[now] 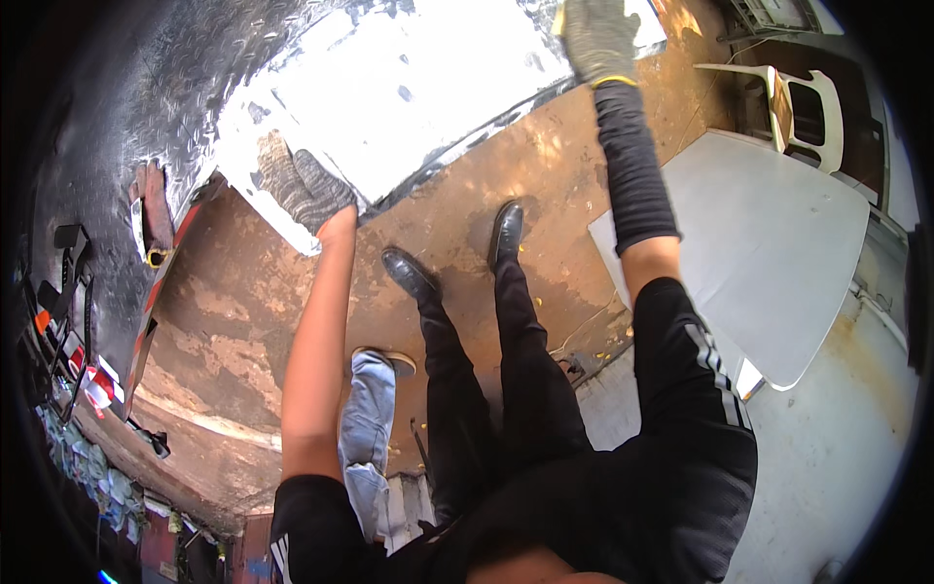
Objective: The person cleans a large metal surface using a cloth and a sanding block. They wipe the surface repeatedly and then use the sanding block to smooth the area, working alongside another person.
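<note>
A bright white panel (409, 97) with smeared grey edges lies in front of me, on a dark, patterned metal surface (185, 78). My left hand (306, 185), in a grey knitted glove, rests flat on the panel's near left edge, fingers stretched out. At the far right end of the panel is my right hand (598, 44), in a grey glove with a yellow cuff and a dark sleeve. It is blurred and partly cut off by the upper edge. Something yellowish shows beside its fingers; I cannot make out whether it is held.
A brown work glove (154, 209) lies at the left on the metal surface, near a red-and-white striped edge (161, 282). Right of me stand a grey-white tabletop (759, 243) and a white plastic chair (822, 117). Another person's jeans-clad leg (368, 419) is close on my left.
</note>
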Motion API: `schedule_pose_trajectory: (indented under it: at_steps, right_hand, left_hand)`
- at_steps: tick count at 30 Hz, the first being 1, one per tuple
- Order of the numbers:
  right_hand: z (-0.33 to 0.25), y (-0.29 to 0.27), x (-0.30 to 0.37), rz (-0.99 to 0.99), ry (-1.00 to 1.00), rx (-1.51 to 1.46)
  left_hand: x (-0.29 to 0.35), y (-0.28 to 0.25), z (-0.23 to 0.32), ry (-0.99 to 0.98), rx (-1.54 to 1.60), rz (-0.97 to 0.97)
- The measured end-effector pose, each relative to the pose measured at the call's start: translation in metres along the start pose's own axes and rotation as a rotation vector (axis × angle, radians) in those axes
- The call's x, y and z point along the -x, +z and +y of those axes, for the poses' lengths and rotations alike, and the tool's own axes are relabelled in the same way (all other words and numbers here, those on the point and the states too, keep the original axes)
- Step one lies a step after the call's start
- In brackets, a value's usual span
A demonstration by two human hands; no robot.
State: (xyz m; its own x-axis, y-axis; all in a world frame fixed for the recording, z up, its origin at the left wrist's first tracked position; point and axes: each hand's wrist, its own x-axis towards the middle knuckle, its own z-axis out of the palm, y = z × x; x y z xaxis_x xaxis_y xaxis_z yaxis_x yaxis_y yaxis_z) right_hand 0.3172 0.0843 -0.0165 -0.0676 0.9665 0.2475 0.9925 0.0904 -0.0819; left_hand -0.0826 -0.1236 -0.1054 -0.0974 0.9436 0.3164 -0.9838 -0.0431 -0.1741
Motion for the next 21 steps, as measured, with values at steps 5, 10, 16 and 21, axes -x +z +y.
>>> schedule_pose_trajectory:
  at_steps: [5,10,16,21]
  right_hand:
    - [-0.247,-0.043,0.135,-0.086,-0.670,-0.238]
    - [-0.137,-0.019,0.076,-0.077,-0.599,0.009]
    - [0.005,-0.024,-0.002,0.140,-0.326,0.446]
    - [-0.226,-0.035,0.118,-0.058,-0.693,-0.542]
  left_hand:
    - [-0.001,0.027,0.011,0.096,0.387,0.391]
    - [-0.001,0.030,0.017,-0.016,0.919,0.267]
    - [-0.004,0.032,0.002,0.064,0.882,0.277]
    - [-0.006,0.028,0.010,-0.042,2.955,-0.708]
